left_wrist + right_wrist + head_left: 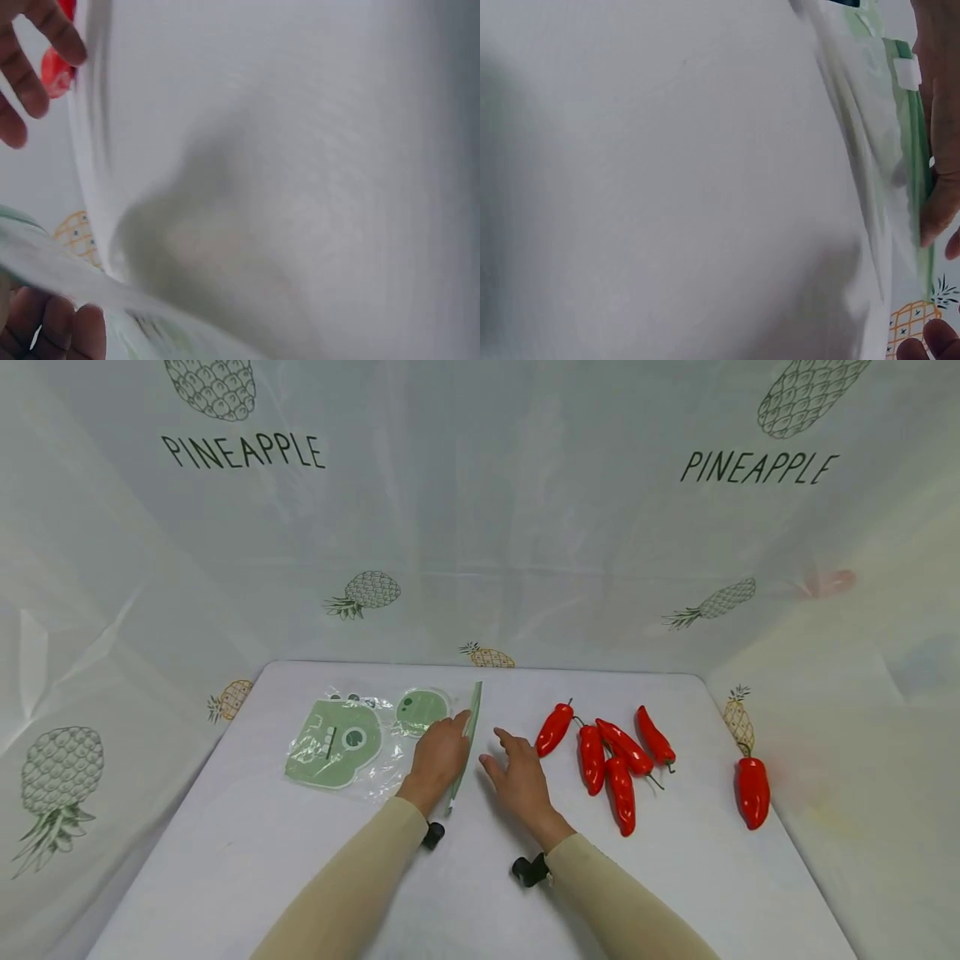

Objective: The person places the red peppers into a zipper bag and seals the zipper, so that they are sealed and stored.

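On the left part of the white desk (225, 860) lies one clear plastic zip bag (360, 747) with pale green printing; it holds what look like two green shapes, a large one to the left and a small round one farther back, though the glare on the plastic makes the count unsure. The bag's green zip edge (471, 727) runs from far to near along its right side and stands lifted off the desk.

The left hand (438, 756) lies on the bag's right end, palm down, its fingers pointing away from the person and curled round the raised zip edge, thumb side toward the strip. In the left wrist view the fingertips (52, 330) show under a blurred fold of the bag. The sleeve behind it is beige.

Just right of the zip edge, the right hand (517, 772) hovers low over the desk, palm down, fingers spread and relaxed, pointing far and left toward the strip; it holds nothing, and a narrow gap separates it from the left hand.

Farther right lie six red chili peppers. Five form a loose cluster (607, 756) near the right hand, several of them touching, stems pointing various ways. The sixth pepper (752, 791) lies alone at the desk's right edge, well apart from the rest.

Behind the desk hangs a white sheet (480, 527) printed with pineapples and the word PINEAPPLE twice.
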Demonstrator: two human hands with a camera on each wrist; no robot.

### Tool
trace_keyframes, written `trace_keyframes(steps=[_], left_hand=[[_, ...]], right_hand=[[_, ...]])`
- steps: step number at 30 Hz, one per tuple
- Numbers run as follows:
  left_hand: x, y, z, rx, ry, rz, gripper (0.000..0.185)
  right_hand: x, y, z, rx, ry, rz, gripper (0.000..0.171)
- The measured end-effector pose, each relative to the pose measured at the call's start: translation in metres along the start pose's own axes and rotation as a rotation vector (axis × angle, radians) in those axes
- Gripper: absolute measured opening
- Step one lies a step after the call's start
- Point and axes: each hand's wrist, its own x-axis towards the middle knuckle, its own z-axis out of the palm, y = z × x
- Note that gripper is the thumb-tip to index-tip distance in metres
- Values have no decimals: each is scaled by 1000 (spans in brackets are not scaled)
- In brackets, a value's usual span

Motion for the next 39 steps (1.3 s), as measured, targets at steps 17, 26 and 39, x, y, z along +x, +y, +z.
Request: trace_keyframes(steps=[17, 26, 39], left_hand=[[-24, 24, -15, -7, 158, 173, 37], [-29, 30, -19, -78, 139, 132, 36], [-37, 13, -57, -180, 292, 15, 37]], right_hand=[[-3, -9, -2, 123, 59, 33, 53], [-6, -13, -7, 155, 75, 23, 53], [-16, 2, -24, 156, 44, 39, 56]])
